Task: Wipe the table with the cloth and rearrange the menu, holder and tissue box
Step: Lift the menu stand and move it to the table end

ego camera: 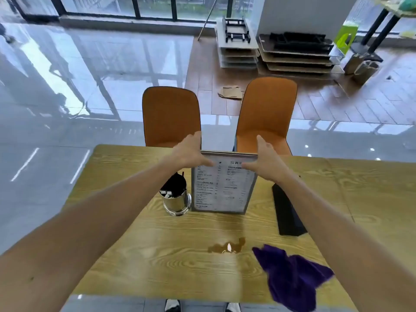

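Observation:
A framed menu [222,190] stands upright in the middle of the wooden table [126,262]. My left hand [190,152] grips its top left corner and my right hand [266,159] grips its top right corner, thumbs on the front. Beside the menu's left side stands a shiny metal holder [176,200] with dark sticks and white packets in it. A black tissue box [286,212] lies to the right of the menu, partly behind my right forearm. A purple cloth [292,278] is crumpled at the front right. A brown liquid spill [227,246] sits between cloth and menu.
Two orange chairs [171,115] stand tucked at the table's far edge. Beyond them lie a glossy tiled floor, stacked boards [295,55] and paper bags. My shoes show below the table's near edge.

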The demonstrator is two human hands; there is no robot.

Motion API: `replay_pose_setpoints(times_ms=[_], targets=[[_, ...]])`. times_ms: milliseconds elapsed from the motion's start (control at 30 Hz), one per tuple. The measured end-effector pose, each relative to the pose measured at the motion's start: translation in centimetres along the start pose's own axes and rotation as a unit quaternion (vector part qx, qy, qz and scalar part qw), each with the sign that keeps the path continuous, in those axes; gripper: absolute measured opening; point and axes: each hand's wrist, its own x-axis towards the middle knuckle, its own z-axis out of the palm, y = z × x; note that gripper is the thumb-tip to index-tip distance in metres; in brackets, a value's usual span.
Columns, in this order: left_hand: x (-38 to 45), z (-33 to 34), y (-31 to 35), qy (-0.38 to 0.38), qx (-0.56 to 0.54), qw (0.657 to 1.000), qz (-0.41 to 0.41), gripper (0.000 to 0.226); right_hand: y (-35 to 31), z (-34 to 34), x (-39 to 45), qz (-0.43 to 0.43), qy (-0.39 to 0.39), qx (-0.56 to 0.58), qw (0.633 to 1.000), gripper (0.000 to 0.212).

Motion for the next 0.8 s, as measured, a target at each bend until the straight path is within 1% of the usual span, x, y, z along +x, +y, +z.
replay_pose_setpoints(times_ms=[67,100,167,233,300,400,467,600,800], targets=[[0.5,0.8,-0.7,0.008,-0.025,1.000,-0.010,0.104,0.8,1.2,0.2,0.025,0.040,0.063,0.997,0.108],[0.6,1.4,-1.2,0.004,-0.031,0.999,-0.019,0.105,1.6,2.1,0.2,0.035,0.050,0.094,0.994,0.104],[1.1,2.5,-2.5,0.000,-0.049,0.998,-0.025,0.100,3.2,3.9,0.3,0.046,0.071,0.178,0.980,0.086],[1.7,3.3,-3.8,0.004,-0.072,0.997,-0.023,0.088,4.4,5.4,0.2,0.058,0.084,0.244,0.964,0.062],[2.1,3.8,-4.8,0.022,-0.100,0.994,-0.025,0.073,5.0,6.3,0.0,0.074,0.089,0.284,0.952,0.052],[2.9,4.7,-6.0,0.023,-0.122,0.992,-0.013,0.043,6.5,8.1,0.3,0.080,0.064,0.289,0.952,0.040],[3.2,5.3,-6.5,0.015,-0.124,0.992,-0.014,0.031,7.4,9.0,0.6,0.087,0.062,0.287,0.952,0.033],[3.9,6.1,-7.1,0.023,-0.125,0.991,-0.036,0.030,8.3,9.6,1.0,0.086,0.090,0.274,0.954,0.023],[4.4,6.2,-6.6,0.026,-0.144,0.988,-0.046,0.028,9.0,8.9,1.4,0.070,0.089,0.264,0.958,0.019]])
